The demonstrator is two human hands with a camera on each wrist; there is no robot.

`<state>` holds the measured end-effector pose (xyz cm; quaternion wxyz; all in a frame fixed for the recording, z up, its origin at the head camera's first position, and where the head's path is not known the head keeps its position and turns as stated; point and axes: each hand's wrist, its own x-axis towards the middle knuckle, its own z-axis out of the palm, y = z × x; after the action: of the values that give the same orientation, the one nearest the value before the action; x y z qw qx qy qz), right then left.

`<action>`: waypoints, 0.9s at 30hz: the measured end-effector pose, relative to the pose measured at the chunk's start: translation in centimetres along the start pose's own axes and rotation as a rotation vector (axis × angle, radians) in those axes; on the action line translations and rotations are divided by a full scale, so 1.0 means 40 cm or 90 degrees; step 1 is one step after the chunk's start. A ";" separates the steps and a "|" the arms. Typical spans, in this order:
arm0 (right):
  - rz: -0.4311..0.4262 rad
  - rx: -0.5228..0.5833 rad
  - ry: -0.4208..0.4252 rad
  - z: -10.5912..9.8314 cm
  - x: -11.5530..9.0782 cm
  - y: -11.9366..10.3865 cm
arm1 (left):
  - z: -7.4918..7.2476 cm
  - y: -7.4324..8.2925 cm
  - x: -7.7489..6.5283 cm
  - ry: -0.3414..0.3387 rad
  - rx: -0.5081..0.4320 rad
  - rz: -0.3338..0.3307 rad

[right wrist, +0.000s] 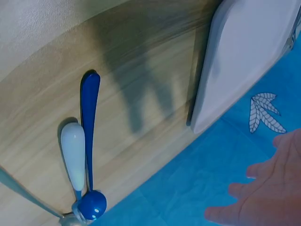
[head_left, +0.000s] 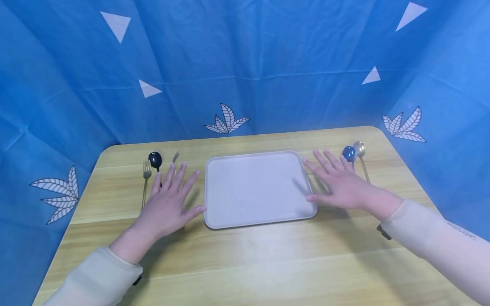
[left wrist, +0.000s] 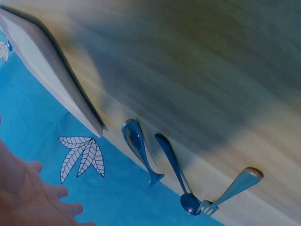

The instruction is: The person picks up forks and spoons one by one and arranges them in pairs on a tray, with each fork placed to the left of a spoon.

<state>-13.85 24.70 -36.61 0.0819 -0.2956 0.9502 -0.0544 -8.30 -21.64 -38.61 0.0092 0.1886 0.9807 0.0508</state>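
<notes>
Tray (head_left: pixel 260 189) overruns wrist views; hands (head_left: pixel 166 210) (head_left: pixel 344 186) partly hide cutlery (head_left: pixel 155 160).

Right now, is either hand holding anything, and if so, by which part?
Nothing is held: the left hand and right hand both have fingers spread.

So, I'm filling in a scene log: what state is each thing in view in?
Left hand: open, fingers spread, holding nothing
Right hand: open, fingers spread, holding nothing
Tray: flat, nothing on it
Fork: lying, unheld
Black spoon: lying, unheld
Silvery-tipped utensil: lying, unheld, type unclear
Blue spoon: lying, unheld
Metallic spoon: lying, unheld
White-handled utensil: lying, unheld, far end partly hidden
Blue cloth: hanging, creased
</notes>
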 end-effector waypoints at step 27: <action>-0.005 0.002 -0.036 0.048 0.034 0.006 | 0.070 0.017 0.018 -0.032 -0.022 0.009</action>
<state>-14.72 24.00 -38.70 0.1089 -0.3007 0.9463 -0.0476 -8.62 -20.47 -41.30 0.0367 0.1969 0.9777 0.0626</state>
